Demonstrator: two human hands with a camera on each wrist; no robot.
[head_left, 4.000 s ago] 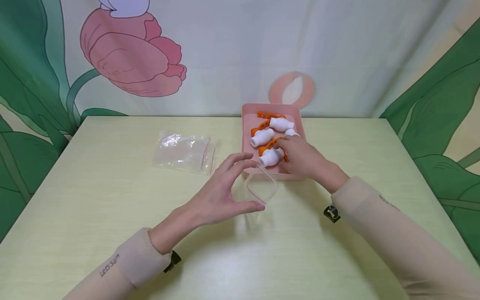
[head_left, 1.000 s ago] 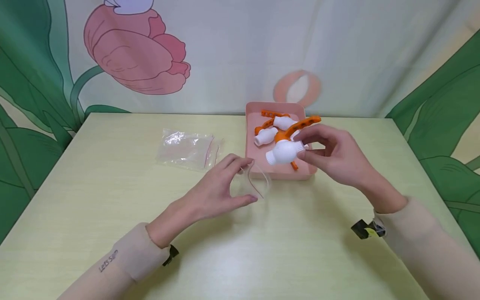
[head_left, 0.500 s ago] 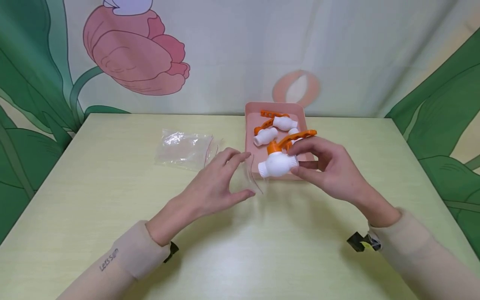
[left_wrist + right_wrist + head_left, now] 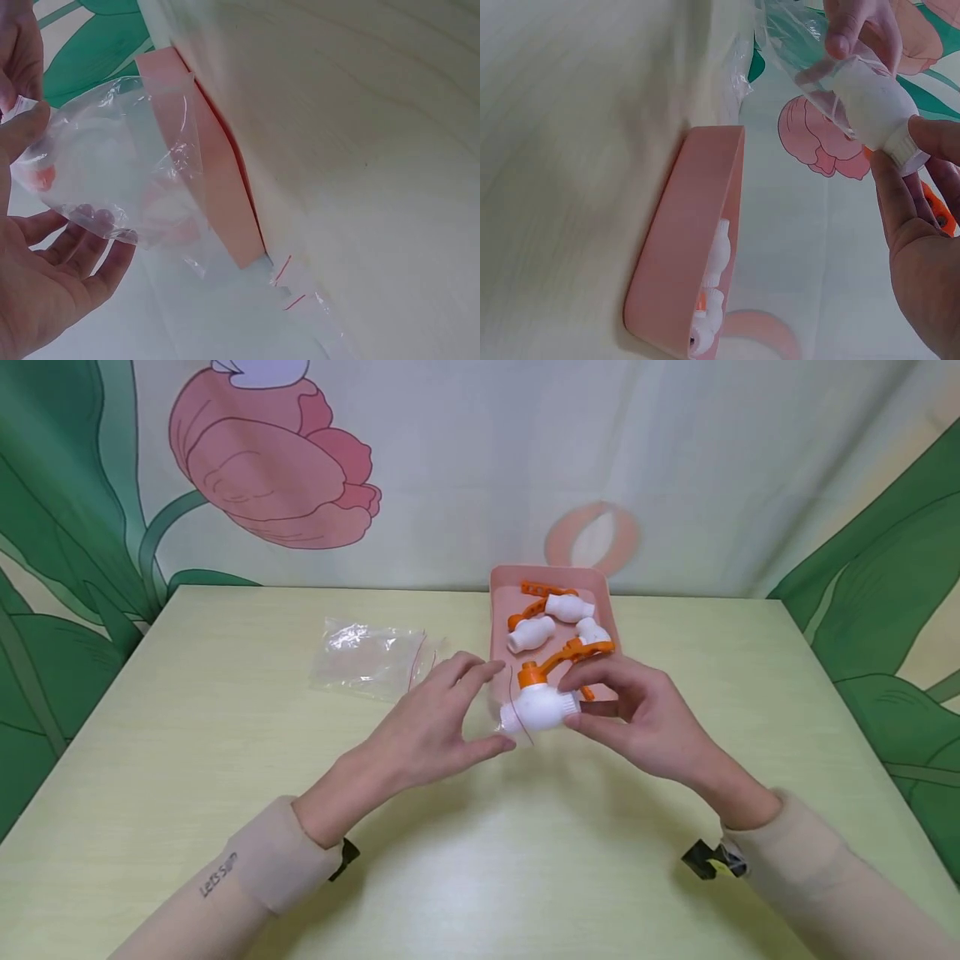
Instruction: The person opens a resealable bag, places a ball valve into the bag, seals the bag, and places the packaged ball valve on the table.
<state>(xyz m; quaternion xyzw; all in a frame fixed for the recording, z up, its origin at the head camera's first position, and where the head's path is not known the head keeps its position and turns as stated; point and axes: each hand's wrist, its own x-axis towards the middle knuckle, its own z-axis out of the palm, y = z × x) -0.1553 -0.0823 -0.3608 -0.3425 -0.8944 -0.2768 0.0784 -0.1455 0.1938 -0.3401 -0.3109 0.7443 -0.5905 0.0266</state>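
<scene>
In the head view the right hand (image 4: 652, 718) pinches one ribbed end of a white valve (image 4: 542, 707) with an orange handle. The valve's other end is at the mouth of a clear plastic bag (image 4: 112, 165), which the left hand (image 4: 420, 727) holds spread between thumb and fingers. The right wrist view has the white valve (image 4: 874, 105) partly inside the clear film, its near end between the right hand's (image 4: 930, 255) thumb and fingers. Below the left hand (image 4: 45, 285) in the left wrist view, the bag hangs over part of the pink tray (image 4: 217, 172).
Behind the hands, the pink tray (image 4: 498, 610) holds several white valves (image 4: 531, 633) with orange handles. Flat clear bags (image 4: 367, 660) lie on the table left of the tray. A printed curtain (image 4: 465, 468) stands behind the table's far edge.
The right hand has lifted the valve out of the tray, then brought it left and toward the near side to the bag's mouth. The left hand has stayed nearly in place, holding the bag.
</scene>
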